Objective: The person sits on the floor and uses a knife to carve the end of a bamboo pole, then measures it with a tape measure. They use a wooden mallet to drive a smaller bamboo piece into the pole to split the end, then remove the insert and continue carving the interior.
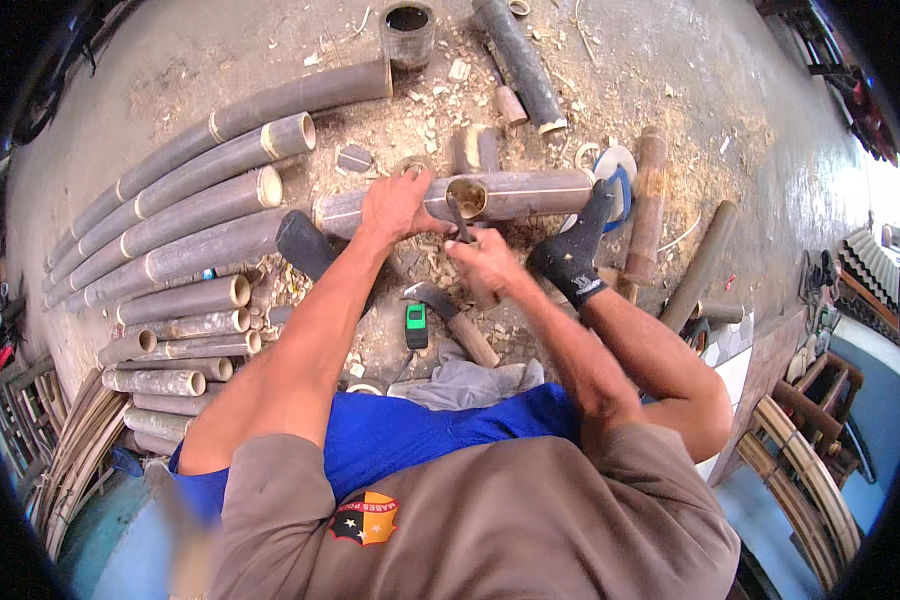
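Observation:
A short bamboo section (540, 192) lies across the ground in front of me, its open end facing me. My left hand (395, 203) presses down on top of it, just left of the open end. My right hand (485, 262) is closed around a small dark blade tool (458, 215) whose tip sits at the rim of the open end. My right foot in a black sock (575, 250) braces against the bamboo's right part. My left foot in a dark sock (305, 245) rests at its left end.
Several long bamboo poles (190, 200) lie in a row at the left, shorter cut pieces (170, 350) nearer me. A hatchet (450, 315) and a green tape measure (416, 325) lie below my hands. Chips cover the concrete. A bamboo ring (407, 30) stands at the top.

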The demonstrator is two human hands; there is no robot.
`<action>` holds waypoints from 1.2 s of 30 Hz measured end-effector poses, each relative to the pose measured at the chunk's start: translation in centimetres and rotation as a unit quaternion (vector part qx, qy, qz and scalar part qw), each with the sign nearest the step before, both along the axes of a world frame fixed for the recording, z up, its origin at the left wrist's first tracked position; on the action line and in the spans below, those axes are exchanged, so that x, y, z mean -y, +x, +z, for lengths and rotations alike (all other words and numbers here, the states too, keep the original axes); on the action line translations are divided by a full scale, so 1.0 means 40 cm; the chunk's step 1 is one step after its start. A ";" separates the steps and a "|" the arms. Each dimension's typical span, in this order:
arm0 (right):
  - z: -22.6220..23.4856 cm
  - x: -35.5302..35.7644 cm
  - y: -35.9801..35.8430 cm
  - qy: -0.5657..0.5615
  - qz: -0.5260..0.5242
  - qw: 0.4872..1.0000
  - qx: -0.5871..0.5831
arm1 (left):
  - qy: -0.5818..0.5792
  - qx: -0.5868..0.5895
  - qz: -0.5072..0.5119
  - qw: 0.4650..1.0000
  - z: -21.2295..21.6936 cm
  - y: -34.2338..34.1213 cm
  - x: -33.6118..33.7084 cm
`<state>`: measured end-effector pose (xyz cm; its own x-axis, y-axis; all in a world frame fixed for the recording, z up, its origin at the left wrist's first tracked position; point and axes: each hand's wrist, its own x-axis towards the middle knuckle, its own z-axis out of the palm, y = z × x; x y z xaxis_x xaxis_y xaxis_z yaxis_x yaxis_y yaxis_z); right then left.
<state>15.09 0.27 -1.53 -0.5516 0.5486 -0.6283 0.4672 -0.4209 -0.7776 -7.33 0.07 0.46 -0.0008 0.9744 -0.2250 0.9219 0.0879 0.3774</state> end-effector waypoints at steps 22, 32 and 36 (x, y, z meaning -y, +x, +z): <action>0.025 0.283 0.193 0.268 0.058 0.917 0.290 | 0.089 0.144 0.052 0.984 -0.059 0.287 -0.344; -0.005 0.218 0.165 0.186 0.005 0.949 0.253 | -0.023 0.162 0.180 0.970 -0.140 0.404 -0.580; -0.024 0.201 0.159 0.203 -0.030 0.944 0.259 | -0.029 0.209 0.259 0.943 -0.116 0.446 -0.596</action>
